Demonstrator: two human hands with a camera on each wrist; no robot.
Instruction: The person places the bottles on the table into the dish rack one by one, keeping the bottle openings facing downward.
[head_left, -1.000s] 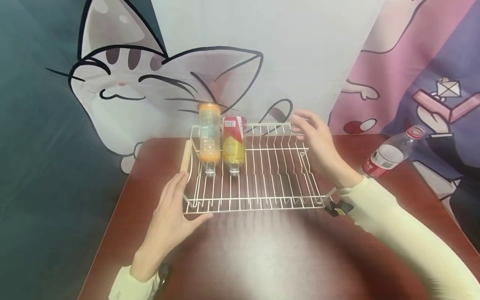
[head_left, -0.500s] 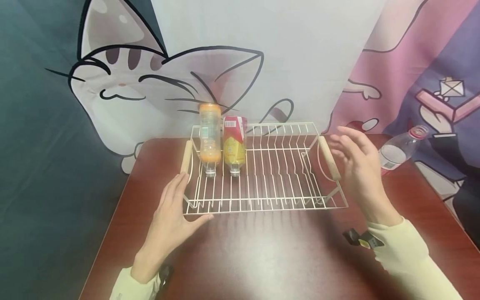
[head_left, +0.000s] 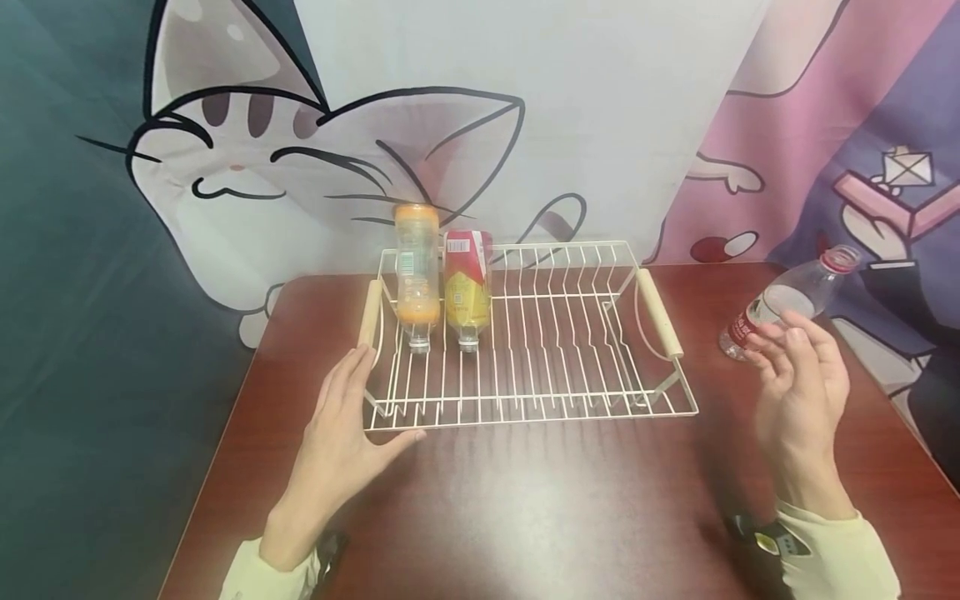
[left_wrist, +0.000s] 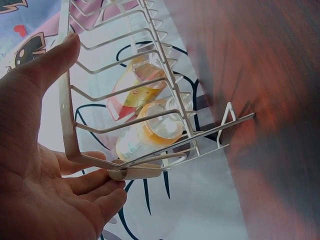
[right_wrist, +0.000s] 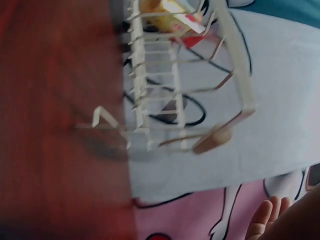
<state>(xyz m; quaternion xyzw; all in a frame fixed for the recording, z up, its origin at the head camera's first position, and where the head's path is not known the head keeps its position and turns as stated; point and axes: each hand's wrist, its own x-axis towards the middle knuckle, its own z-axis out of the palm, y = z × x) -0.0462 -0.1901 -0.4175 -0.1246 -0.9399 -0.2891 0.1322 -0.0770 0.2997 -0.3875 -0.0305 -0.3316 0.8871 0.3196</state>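
Note:
A cream wire dish rack point(head_left: 555, 396) with wooden handles stands on the table. Upside down at its left side sit a clear bottle with orange bands point(head_left: 417, 267) and a red-and-yellow labelled bottle point(head_left: 467, 287). My left hand point(head_left: 333, 458) rests at the rack's front left corner, straight fingertips touching the left handle point(left_wrist: 142, 172) and thumb along the front rail. To the right of the rack, my right hand point(head_left: 806, 396) hovers with loosely bent fingers and holds nothing. Just beyond it, a clear bottle with a red label point(head_left: 787, 292) leans to the right, its lower part partly behind the fingertips.
The reddish-brown table point(head_left: 540, 508) extends in front of the rack and out to both sides. Behind it hangs a cloth backdrop point(head_left: 600, 108) with cartoon cats. The rack's right wooden handle point(head_left: 658, 314) stands between the rack's bars and my right hand.
My right hand has moved from over the rack's right end, rightward and toward me, to beside the red-labelled bottle. The left hand has stayed at the rack's corner.

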